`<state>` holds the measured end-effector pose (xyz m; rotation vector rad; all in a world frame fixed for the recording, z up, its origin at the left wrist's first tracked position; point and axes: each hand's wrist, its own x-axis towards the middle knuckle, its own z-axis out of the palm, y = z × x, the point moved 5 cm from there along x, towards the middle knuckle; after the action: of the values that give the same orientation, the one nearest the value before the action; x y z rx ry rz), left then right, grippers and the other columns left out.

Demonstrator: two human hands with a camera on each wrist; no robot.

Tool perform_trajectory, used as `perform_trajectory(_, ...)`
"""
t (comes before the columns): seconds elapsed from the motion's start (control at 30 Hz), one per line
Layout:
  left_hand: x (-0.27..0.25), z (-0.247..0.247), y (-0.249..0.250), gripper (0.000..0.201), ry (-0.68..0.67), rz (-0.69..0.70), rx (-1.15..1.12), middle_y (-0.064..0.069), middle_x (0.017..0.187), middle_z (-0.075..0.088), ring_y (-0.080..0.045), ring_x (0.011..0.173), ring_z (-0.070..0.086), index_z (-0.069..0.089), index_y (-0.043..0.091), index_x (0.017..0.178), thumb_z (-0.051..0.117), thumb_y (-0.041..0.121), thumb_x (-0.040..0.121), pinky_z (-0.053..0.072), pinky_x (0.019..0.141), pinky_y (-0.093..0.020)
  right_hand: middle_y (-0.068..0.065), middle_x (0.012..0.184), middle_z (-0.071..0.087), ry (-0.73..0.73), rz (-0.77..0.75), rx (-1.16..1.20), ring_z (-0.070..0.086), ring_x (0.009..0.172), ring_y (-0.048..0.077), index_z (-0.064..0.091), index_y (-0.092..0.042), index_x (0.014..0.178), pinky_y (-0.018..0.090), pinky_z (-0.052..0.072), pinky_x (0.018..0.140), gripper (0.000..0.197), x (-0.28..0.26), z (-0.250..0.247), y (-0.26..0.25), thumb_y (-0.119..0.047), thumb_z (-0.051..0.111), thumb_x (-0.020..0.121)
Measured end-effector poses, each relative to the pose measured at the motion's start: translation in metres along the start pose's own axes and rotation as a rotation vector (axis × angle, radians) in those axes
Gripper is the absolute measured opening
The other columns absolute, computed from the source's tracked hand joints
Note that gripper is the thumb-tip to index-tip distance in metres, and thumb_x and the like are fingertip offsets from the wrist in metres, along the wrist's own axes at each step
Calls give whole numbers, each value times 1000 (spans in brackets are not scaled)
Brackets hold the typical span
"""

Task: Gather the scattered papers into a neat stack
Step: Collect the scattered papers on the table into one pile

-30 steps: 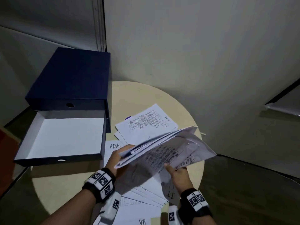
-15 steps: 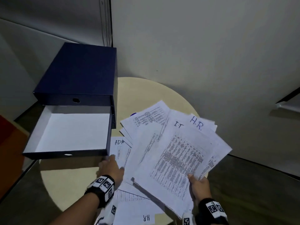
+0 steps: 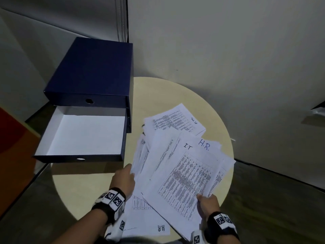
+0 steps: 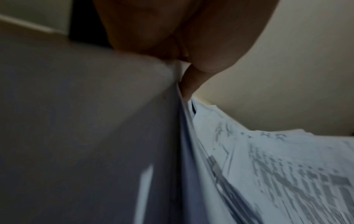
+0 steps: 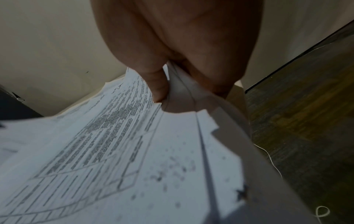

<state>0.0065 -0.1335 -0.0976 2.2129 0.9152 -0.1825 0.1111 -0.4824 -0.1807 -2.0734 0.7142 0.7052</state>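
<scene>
While both wrist views show only pinching fingers, the head view shows left hand and right hand gripping fanned papers.

A fanned, uneven bundle of white printed paper sheets is lifted and tilted over the round pale wooden table. Its top sheet carries a dense table and a handwritten "I.T"; a sheet marked "H.R." pokes out behind it. More white printed sheets lie flat on the table beyond the bundle, and another sheet marked "H.R" lies at the table's near edge.
</scene>
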Motion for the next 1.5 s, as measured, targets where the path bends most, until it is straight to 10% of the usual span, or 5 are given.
perform_trajectory(0.63, -88, -189, 151, 22, 807, 682, -250, 0, 71, 55, -4, 63, 38, 65, -2, 93, 61, -16, 77, 32, 59, -5, 17, 81, 63, -25, -56, -102, 61, 64, 31, 51, 1, 112, 29, 47, 52, 29, -11, -5, -9, -20, 62, 96)
perform_trajectory(0.93, 0, -44, 102, 63, 97, 188, -525, 5, 130, 62, -18, 121, 59, 53, 26, 129, 63, 59, 77, 51, 98, -37, 14, 90, 75, -289, -162, 27, 65, 76, 27, 74, -10, 93, 39, 54, 74, 16, -23, -5, -13, -6, 59, 97)
perform_trajectory(1.13, 11, 48, 52, 48, -289, 39, -24, -12, 141, 47, -24, 118, 53, 31, 11, 144, 45, 14, 98, 44, 95, -27, -1, 159, 38, -398, 93, 322, 35, 147, 29, 34, -31, 155, 54, 29, 118, 89, -21, -7, 5, -83, 45, 83)
perform_trajectory(1.33, 7, 65, 44, 44, -357, 76, -44, -11, 130, 56, -24, 97, 60, 35, 18, 144, 40, 20, 100, 55, 77, -35, 1, 143, 57, -343, -232, 96, 55, 130, 25, 41, -26, 145, 45, 40, 114, 67, -24, -4, -1, -15, 71, 86)
perform_trajectory(1.5, 9, 45, 30, 52, -235, 43, -313, -6, 119, 60, -26, 107, 60, 49, 22, 125, 57, 55, 86, 51, 88, -37, 0, 143, 59, -406, -308, 240, 56, 132, 23, 43, -28, 146, 52, 35, 117, 77, -24, -2, -12, -17, 76, 77)
